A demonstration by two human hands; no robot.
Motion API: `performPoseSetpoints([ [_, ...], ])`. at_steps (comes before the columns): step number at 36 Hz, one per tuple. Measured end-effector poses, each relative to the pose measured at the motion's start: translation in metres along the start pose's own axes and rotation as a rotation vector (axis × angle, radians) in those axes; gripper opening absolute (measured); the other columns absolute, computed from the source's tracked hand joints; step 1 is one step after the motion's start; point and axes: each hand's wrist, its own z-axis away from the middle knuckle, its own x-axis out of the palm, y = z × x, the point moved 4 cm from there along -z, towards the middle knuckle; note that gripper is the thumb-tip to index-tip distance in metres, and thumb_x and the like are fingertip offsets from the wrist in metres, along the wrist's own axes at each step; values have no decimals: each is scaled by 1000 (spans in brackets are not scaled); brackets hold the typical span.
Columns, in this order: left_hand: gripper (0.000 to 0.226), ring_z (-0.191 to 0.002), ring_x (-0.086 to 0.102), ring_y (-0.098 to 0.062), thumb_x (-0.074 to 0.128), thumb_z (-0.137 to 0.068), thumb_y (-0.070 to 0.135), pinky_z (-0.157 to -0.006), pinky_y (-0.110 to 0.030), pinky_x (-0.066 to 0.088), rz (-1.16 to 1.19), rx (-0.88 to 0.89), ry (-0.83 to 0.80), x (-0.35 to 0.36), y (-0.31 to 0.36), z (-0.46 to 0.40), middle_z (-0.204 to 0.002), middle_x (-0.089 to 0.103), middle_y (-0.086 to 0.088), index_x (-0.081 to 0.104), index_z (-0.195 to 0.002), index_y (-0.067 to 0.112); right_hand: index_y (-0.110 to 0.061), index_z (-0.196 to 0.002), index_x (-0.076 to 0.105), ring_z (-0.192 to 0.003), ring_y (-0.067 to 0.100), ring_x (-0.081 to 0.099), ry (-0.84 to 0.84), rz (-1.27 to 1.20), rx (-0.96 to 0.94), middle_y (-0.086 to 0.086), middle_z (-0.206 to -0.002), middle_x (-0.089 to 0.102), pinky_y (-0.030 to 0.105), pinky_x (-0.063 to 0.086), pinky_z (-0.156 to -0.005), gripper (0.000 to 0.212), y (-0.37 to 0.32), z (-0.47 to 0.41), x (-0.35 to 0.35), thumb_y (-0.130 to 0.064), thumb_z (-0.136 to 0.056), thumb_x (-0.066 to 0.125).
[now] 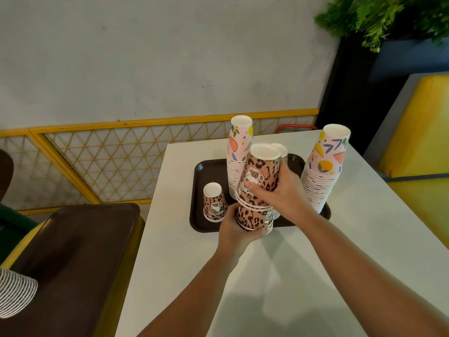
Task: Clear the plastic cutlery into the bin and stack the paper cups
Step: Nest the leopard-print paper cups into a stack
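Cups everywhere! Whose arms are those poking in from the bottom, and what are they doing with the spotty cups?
Those arms belong to a person wearing a camera on their head, so you see what they see, looking down at their own hands. There is no machine here.

The left hand grips the bottom of a leopard-print cup stack held above a dark brown tray. The right hand curls its fingers round the upper cups of that stack.

On the tray, all upside down, stand a short leopard-print stack and two tall fruit-pattern stacks, one behind and one on the right. The tray lies on a white table. I see no cutlery or bin.
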Motion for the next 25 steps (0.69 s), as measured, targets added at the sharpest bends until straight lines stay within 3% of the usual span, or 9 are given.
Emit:
performPoseSetpoints([
  [2, 91, -102, 61, -6, 86, -37, 39, -83, -24, 53, -17, -7, 15, -1, -1, 1, -111, 64, 8, 53, -120, 22, -21, -126, 42, -96, -4, 53, 47, -23, -34, -19, -105, 55, 1, 38, -74, 66, -10, -8, -10, -33, -71, 76],
  [6, 73, -94, 60, 1, 91, -56, 11, -71, -12, 50, -33, -15, 32, -4, -3, 0, -103, 64, 11, 52, -117, 21, -20, -127, 41, -93, -11, 53, 237, -75, -99, -23, -104, 54, 2, 42, -76, 68, -34, -26, -35, -34, -71, 77],
  [11, 70, -94, 56, 4, 88, -61, 10, -71, -10, 46, -44, -14, 31, -4, 2, -1, -101, 59, 17, 48, -117, 25, -18, -130, 39, -99, -5, 51, 422, -35, -140, -16, -110, 53, 0, 37, -78, 72, -44, -48, -56, -41, -72, 75],
  [17, 68, -93, 56, 2, 86, -64, 6, -65, -3, 47, -39, 3, 37, -5, 4, -1, -101, 58, 16, 47, -118, 22, -13, -127, 40, -110, 10, 53, 363, 28, -32, 1, -124, 57, 24, 44, -88, 71, -8, -57, -46, -38, -72, 76],
  [22, 73, -102, 58, -8, 87, -62, 9, -76, -12, 49, -48, 17, 63, -7, 4, -1, -111, 62, 6, 49, -122, 19, -16, -141, 28, -125, 18, 44, 220, 95, 51, 3, -138, 45, 28, 36, -97, 87, 20, -51, -28, -39, -72, 76],
  [25, 73, -104, 57, -8, 87, -62, 10, -77, -12, 48, -49, 37, 75, -7, 9, 0, -112, 61, 7, 48, -122, 22, -17, -145, 22, -131, 18, 36, 255, 100, 36, 3, -146, 33, 24, 29, -94, 90, 16, -44, -27, -43, -74, 71],
])
